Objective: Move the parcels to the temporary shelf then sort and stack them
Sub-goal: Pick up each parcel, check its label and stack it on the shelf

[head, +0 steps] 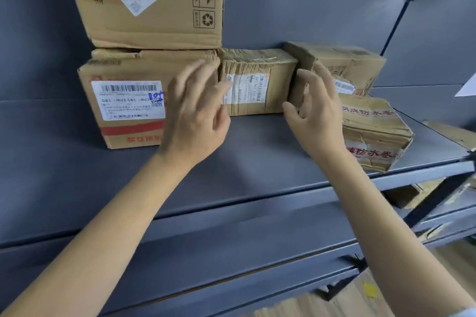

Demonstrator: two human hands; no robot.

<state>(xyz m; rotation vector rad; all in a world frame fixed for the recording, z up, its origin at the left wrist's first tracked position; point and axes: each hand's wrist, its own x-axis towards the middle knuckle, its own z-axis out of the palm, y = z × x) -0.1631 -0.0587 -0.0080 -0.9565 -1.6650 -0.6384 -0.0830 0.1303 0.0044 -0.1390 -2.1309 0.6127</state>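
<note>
Both hands — left hand (pixel 195 110) and right hand (pixel 315 113), fingers loose, holding nothing — should clamp the middle parcel (pixel 257 82) squarely by its ends.

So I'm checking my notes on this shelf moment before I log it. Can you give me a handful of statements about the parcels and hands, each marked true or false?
1. A large box is stacked on the box with the barcode label. True.
2. The small middle parcel stands between the two hands. True.
3. The left hand is lifting the small middle parcel off the shelf. False: the parcel rests on the shelf, and the hand's spread fingers hold nothing.
4. The parcel with red printed tape lies at the shelf's left end. False: it lies on the right, beyond the right hand.
5. The right hand's fingers are clenched into a fist. False: they are relaxed.
</note>
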